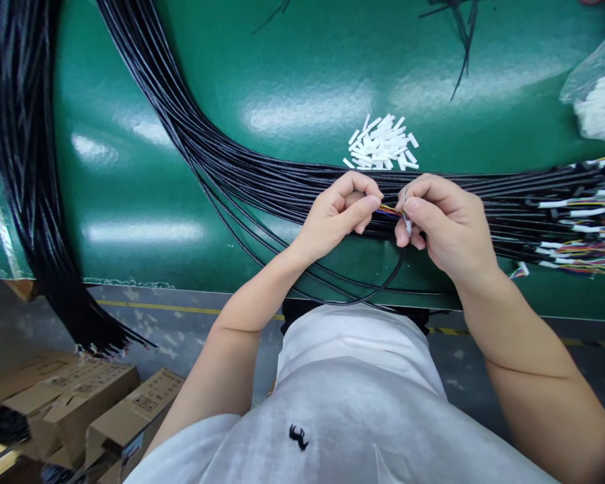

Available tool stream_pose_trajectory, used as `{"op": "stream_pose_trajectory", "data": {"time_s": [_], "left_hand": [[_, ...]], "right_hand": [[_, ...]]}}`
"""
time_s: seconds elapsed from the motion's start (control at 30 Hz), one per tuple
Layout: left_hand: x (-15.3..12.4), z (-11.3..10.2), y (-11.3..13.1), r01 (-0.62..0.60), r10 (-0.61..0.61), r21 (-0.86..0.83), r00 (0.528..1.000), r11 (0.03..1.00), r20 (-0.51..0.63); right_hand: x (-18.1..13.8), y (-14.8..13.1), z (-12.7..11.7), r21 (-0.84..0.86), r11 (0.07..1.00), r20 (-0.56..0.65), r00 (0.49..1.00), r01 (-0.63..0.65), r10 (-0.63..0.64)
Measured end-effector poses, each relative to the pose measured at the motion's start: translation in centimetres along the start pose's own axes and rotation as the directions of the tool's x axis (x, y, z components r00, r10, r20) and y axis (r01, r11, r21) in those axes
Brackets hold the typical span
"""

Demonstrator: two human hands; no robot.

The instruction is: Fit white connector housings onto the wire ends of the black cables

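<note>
Thin coloured wires [389, 211] stretch between my two hands, above the black cable bundle. My left hand [345, 208] is closed, thumb and forefinger pinching the left end of these wires. My right hand [444, 218] is closed too, gripping the wires at their other end. A small whitish piece [408, 225] shows at its fingertips; whether it is a sleeve or bare shielding I cannot tell. A black cable [394, 270] curves down from below the right fingers and loops along the table's front edge. Just beyond the hands lies a pile of short white tubes [382, 144].
The long black cable bundle [242, 161] crosses the green table [302, 54]; its stripped, white-sleeved ends [579, 232] lie at right. Another bundle [25, 148] hangs over the left edge. A plastic bag [602, 101] holds white pieces. Cardboard boxes [81, 396] stand on the floor.
</note>
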State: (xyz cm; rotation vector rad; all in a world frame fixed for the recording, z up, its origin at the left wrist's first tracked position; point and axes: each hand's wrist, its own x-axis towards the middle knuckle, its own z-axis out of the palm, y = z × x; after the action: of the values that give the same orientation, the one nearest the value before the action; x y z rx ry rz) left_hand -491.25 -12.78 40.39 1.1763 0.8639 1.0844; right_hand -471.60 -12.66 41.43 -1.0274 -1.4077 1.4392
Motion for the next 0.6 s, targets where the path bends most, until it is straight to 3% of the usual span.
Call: {"op": "stream_pose_trajectory", "data": {"time_s": [0.13, 0.23, 0.3, 0.4, 0.5, 0.6], "left_hand": [[0.11, -0.10, -0.17, -0.019, 0.019, 0.015, 0.999, 1.000, -0.034], [0.13, -0.16, -0.29, -0.017, 0.018, 0.025, 0.999, 1.000, -0.044], [0.10, -0.14, -0.28, -0.012, 0.013, 0.030, 0.999, 0.999, -0.035], [0.07, -0.07, -0.23, -0.012, 0.014, 0.039, 0.999, 0.999, -0.036], [0.14, -0.05, -0.25, -0.026, 0.028, 0.038, 0.999, 0.999, -0.037], [0.20, -0.08, -0.31, -0.033, 0.035, 0.033, 0.998, 0.999, -0.049]], "right_hand": [[-0.09, 0.23, 0.08, 0.029, 0.999, -0.009, 0.999, 0.031, -0.031], [-0.22, 0.11, 0.16, -0.147, 0.976, -0.122, 0.977, 0.159, -0.178], [-0.14, -0.14, 0.17, -0.341, 0.906, -0.166, 0.932, 0.251, -0.321], [0.22, -0.53, 0.10, -0.529, 0.794, -0.111, 0.903, 0.299, -0.414], [0.39, -0.64, -0.05, -0.597, 0.732, -0.078, 0.884, 0.329, -0.461], [0.19, -0.46, -0.26, -0.617, 0.699, -0.121, 0.834, 0.362, -0.539]]}}
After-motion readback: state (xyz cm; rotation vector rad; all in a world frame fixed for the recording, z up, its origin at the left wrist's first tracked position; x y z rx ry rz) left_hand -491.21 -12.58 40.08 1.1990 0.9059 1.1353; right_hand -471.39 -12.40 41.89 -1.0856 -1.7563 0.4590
